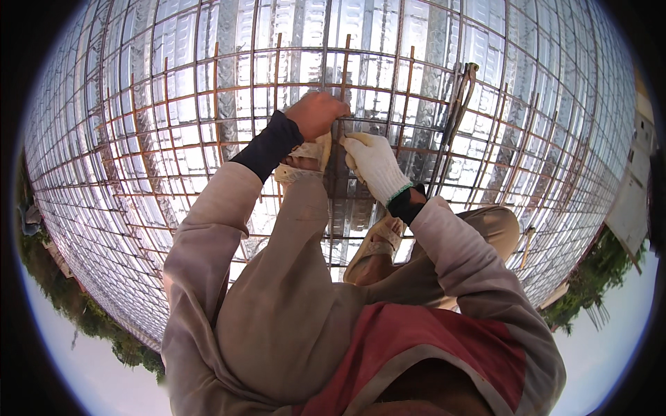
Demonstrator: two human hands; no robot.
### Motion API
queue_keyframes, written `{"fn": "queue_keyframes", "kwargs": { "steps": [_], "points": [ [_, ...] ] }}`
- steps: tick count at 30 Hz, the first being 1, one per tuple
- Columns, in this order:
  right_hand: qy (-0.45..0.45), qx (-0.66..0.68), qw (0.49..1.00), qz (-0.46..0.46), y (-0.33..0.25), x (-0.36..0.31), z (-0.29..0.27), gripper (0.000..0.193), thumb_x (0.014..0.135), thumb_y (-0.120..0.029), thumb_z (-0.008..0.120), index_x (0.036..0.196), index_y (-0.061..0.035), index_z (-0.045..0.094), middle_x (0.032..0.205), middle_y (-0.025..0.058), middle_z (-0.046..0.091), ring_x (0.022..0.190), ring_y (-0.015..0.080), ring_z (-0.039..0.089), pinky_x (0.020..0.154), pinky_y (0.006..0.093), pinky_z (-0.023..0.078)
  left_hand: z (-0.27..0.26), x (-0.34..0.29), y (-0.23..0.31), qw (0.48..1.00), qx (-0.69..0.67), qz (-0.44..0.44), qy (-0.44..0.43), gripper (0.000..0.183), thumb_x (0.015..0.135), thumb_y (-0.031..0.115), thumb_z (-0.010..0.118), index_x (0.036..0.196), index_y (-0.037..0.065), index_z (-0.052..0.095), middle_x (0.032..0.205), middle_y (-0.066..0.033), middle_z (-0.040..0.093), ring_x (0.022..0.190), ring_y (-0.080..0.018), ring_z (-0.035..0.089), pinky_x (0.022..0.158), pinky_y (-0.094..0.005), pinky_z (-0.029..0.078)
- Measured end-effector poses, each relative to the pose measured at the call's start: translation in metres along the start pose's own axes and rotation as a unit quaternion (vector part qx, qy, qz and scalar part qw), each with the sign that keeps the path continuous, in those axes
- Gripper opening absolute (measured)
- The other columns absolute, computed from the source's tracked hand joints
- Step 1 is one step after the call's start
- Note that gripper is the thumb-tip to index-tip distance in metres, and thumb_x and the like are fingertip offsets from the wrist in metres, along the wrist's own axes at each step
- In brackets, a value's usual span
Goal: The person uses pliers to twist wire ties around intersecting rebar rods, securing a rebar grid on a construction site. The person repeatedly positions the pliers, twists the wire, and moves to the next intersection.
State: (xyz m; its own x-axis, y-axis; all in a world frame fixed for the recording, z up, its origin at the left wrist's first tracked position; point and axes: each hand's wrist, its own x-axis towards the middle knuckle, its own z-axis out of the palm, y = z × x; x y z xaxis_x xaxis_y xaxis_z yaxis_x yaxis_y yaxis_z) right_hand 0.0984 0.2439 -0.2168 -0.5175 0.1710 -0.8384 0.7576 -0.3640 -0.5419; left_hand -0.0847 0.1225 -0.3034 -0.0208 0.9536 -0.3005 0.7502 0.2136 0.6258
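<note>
A grid of thin, rust-brown reinforcing bars (243, 88) lies over ribbed, shiny metal decking (361, 21). My bare left hand (319, 114) is closed, its fingertips pinched together beside a bar crossing just beyond my front foot. What they pinch is too small to make out. Close by on the right, my right hand (371, 163) wears a white knitted glove with a green-edged cuff. Its fingers are curled shut, thumb side toward the same crossing. Whatever it grips is hidden by the glove.
A dark bundle of long, thin wires or rods (459, 104) with a bent top lies across the grid to the right. My sandalled feet (380, 246) rest on the mesh. Trees (590, 291) and pale panels (630, 201) stand beyond the right edge of the decking.
</note>
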Motion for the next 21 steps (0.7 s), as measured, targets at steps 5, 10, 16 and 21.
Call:
{"fn": "queue_keyframes", "kwargs": {
  "steps": [5,10,16,21],
  "points": [
    [-0.009,0.089,0.995,0.05,0.015,0.01,-0.015,0.04,0.11,-0.02,0.053,0.134,0.0078,0.069,0.067,0.0001,0.055,0.052,0.0089,0.044,0.048,0.0284,0.036,-0.001,0.001,0.004,0.998,0.044,0.045,0.025,0.046,0.082,-0.004,0.068,0.126,0.01,0.074,0.115,-0.0143,0.074,0.111,-0.0379,0.07,0.095,-0.0497,0.057],
    [-0.023,0.058,0.998,0.028,0.026,0.016,-0.019,0.041,0.114,-0.022,0.055,0.141,0.0072,0.065,0.07,-0.0019,0.053,0.047,0.0065,0.041,0.042,0.025,0.032,-0.007,0.003,0.01,0.998,0.056,0.032,0.016,0.034,0.085,-0.001,0.068,0.116,0.01,0.075,0.114,-0.0129,0.074,0.112,-0.036,0.071,0.094,-0.0481,0.058],
    [0.021,0.015,1.0,-0.009,0.025,0.022,-0.014,0.04,0.109,-0.018,0.054,0.133,0.0081,0.072,0.068,0.0009,0.059,0.059,0.0089,0.05,0.053,0.0287,0.039,0.013,0.002,0.004,0.991,0.103,0.038,0.071,0.024,0.089,0.005,0.068,0.11,0.012,0.077,0.109,-0.0107,0.075,0.105,-0.0352,0.075,0.088,-0.0488,0.06],
    [0.036,0.027,0.999,-0.016,0.021,0.02,-0.009,0.038,0.109,-0.019,0.054,0.13,0.0069,0.074,0.071,0.0022,0.062,0.064,0.0096,0.054,0.057,0.0303,0.042,0.005,0.002,0.018,0.995,0.028,-0.074,0.064,0.02,0.091,0.012,0.07,0.11,0.015,0.077,0.11,-0.006,0.076,0.102,-0.032,0.074,0.087,-0.0473,0.059]
  ]
}}
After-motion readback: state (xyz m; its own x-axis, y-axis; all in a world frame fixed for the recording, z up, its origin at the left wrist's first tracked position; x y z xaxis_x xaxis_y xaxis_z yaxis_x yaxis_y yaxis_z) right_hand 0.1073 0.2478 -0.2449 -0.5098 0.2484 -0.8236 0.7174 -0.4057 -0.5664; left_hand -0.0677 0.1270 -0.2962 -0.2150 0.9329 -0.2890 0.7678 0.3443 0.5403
